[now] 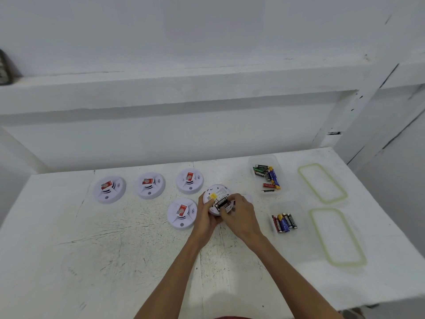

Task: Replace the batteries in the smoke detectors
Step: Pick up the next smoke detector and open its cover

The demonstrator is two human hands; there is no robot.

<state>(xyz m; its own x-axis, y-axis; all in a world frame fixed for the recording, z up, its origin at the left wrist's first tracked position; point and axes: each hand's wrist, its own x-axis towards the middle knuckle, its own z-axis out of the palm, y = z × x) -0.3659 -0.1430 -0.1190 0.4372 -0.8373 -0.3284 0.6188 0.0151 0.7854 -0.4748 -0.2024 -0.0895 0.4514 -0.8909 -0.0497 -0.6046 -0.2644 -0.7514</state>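
Observation:
An upturned white smoke detector (219, 192) shows its back, with a yellow label and black batteries (221, 203) in the open compartment. My left hand (205, 218) grips its left and lower edge. My right hand (239, 215) has its fingers curled onto the batteries in the compartment. Several other white detectors lie face up with red stickers: three in a row (109, 189) (150, 185) (190, 180) and one nearer (182, 213).
A clear tub (274, 162) at the back right holds loose batteries (268, 176); a nearer clear tub (299, 208) holds a row of batteries (284, 223). Two green-rimmed lids (322, 183) (338, 237) lie to the right. The white table (115, 249) meets a wall behind.

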